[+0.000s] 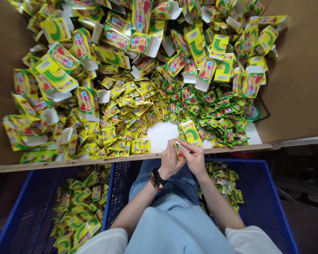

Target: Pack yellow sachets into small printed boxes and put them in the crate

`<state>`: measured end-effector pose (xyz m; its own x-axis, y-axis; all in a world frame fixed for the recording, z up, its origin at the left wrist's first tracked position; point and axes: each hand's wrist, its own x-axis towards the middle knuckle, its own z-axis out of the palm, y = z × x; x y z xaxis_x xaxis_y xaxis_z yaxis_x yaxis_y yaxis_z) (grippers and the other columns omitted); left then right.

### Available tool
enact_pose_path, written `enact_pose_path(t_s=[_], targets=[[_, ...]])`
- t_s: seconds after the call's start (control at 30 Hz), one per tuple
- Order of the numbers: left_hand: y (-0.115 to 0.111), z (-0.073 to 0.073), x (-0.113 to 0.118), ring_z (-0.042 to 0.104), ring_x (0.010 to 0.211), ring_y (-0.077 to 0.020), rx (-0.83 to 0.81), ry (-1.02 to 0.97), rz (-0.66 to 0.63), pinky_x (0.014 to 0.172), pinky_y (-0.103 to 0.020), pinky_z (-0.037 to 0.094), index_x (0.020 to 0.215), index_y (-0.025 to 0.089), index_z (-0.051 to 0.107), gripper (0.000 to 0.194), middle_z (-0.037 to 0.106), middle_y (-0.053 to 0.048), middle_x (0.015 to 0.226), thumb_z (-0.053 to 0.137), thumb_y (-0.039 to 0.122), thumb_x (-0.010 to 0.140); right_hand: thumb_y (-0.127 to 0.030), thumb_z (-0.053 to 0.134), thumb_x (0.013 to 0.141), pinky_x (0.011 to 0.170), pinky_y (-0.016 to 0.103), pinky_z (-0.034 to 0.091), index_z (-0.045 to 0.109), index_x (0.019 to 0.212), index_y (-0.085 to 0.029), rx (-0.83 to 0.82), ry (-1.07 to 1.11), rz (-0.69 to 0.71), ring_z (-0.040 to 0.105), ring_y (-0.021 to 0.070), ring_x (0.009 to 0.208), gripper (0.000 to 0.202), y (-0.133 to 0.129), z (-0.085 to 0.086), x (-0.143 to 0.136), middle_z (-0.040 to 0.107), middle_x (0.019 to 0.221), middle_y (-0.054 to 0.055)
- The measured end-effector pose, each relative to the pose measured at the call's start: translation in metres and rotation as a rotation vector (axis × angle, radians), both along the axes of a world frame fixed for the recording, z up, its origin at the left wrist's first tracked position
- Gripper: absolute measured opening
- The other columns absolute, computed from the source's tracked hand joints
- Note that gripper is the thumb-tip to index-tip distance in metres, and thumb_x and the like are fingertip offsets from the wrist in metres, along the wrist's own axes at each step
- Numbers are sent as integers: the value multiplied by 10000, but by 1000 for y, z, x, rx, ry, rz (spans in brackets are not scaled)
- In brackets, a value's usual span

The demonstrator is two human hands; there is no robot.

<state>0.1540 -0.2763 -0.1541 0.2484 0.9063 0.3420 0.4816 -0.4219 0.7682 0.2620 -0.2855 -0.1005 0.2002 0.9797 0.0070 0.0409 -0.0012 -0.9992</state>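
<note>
Close to the table's front edge, my left hand (170, 160) and my right hand (194, 157) are closed together on one small printed carton (179, 151). The left fingers wrap its side, while the right fingers pinch at its upper end. Much of the carton is hidden by my fingers. Just beyond my right hand lies another yellow carton (192, 132) with a green curve printed on it. Yellow candy sachets (129, 109) are heaped to the left, and green candy sachets (217, 113) to the right.
A big pile of cartons (116, 38), many with open flaps, covers the table's far side. Below the wooden edge (76, 161), a blue crate (23, 211) on the left and another blue crate (262, 197) on the right hold packed cartons. A green round object (253, 113) lies at right.
</note>
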Motion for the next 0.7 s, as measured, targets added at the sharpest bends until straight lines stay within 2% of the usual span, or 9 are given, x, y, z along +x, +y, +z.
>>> enact_pose_path(t_s=[0.1, 0.17, 0.27, 0.33, 0.4, 0.5, 0.6, 0.7], targets=[[0, 0, 0, 631, 1038, -290, 34, -36, -1, 791, -388, 548, 1360, 194, 322, 593, 560, -164, 1202, 554, 314, 828, -290, 594, 865, 1039, 452, 524, 771, 1057, -260, 30, -24, 44, 697, 254, 1103, 263, -3, 0, -1, 762, 1099, 31], [0, 0, 0, 590, 1149, -309, 49, -69, 9, 884, -408, 534, 1380, 181, 300, 598, 523, -183, 1259, 541, 292, 844, -284, 570, 895, 1086, 448, 483, 728, 1159, -261, 94, -107, 145, 643, 247, 1199, 309, -6, 1, 1, 712, 1224, 40], [0, 1, -1, 566, 1194, -308, 43, -104, -1, 936, -407, 519, 1404, 186, 285, 597, 493, -184, 1303, 517, 281, 862, -286, 553, 922, 1128, 430, 432, 568, 1373, -249, 171, -268, 303, 540, 241, 1323, 453, -12, 1, 7, 586, 1409, 56], [1, 2, -2, 569, 1184, -301, 45, -106, -12, 927, -409, 526, 1403, 197, 298, 579, 495, -172, 1307, 504, 288, 869, -274, 522, 941, 1098, 406, 462, 461, 1456, -246, 173, -343, 278, 554, 235, 1308, 519, -15, 0, 11, 566, 1431, 67], [2, 2, -2, 568, 1183, -294, 57, -105, -6, 929, -419, 527, 1401, 213, 312, 550, 507, -160, 1299, 485, 296, 886, -253, 483, 959, 1058, 386, 498, 428, 1476, -239, 193, -395, 217, 592, 229, 1265, 520, -16, -2, 11, 590, 1407, 80], [1, -1, -1, 585, 1157, -278, 45, -122, 8, 921, -411, 528, 1416, 244, 306, 508, 512, -155, 1308, 419, 298, 924, -233, 453, 968, 1062, 404, 494, 492, 1435, -218, 283, -505, 221, 604, 234, 1247, 469, -12, -6, 4, 630, 1355, 104], [-1, 1, -1, 590, 1150, -279, 5, -140, 10, 917, -413, 526, 1430, 214, 299, 491, 503, -177, 1325, 358, 292, 948, -241, 442, 972, 1063, 424, 490, 558, 1381, -215, 325, -592, 218, 619, 244, 1222, 426, -10, -6, -2, 664, 1302, 111], [0, 12, -8, 506, 1273, -314, 20, -54, -118, 1016, -462, 477, 1451, 161, 278, 619, 462, -200, 1382, 475, 395, 913, -258, 439, 973, 977, 370, 547, 608, 1330, -228, 281, -574, 179, 670, 229, 1133, 396, -23, -1, 15, 706, 1229, 97]])
